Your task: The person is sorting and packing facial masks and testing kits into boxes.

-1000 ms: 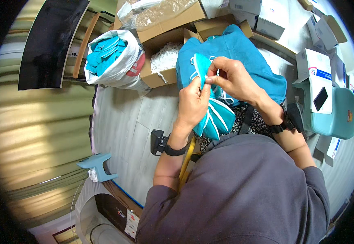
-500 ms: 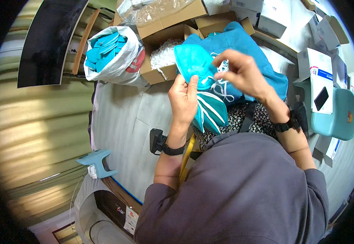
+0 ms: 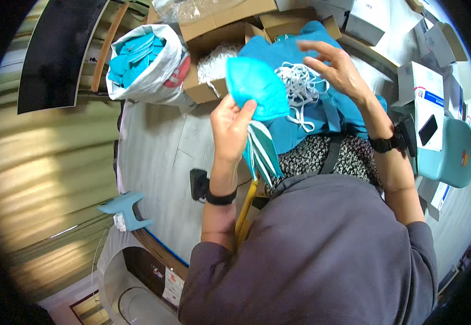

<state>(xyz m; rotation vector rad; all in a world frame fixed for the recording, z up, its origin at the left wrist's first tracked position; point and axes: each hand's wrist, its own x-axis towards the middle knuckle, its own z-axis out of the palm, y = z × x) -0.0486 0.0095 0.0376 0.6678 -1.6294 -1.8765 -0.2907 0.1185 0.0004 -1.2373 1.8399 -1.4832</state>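
My left hand (image 3: 228,129) pinches a folded turquoise face mask (image 3: 255,89) between thumb and fingers, its broad side turned up. More turquoise masks with white edges (image 3: 262,150) hang fanned out just under that hand, and whether it also grips them is hidden. To the right, my right hand (image 3: 339,69) is raised with its fingers apart and nothing in them. Beneath and beside it, a tangle of white elastic straps (image 3: 300,85) lies on the blue cloth (image 3: 349,111) over my lap.
A white sack (image 3: 157,81) full of turquoise masks stands at the far left. Beside it, an open cardboard box (image 3: 198,89) holds white straps. White cartons (image 3: 422,81) and a teal chair (image 3: 455,157) are at the right; a phone (image 3: 428,129) rests there. A small blue stool (image 3: 127,210) sits left.
My right hand has lifted away from the mask and up, its fingers spreading. My left hand has shifted slightly left with the mask, and the strap tangle now shows.
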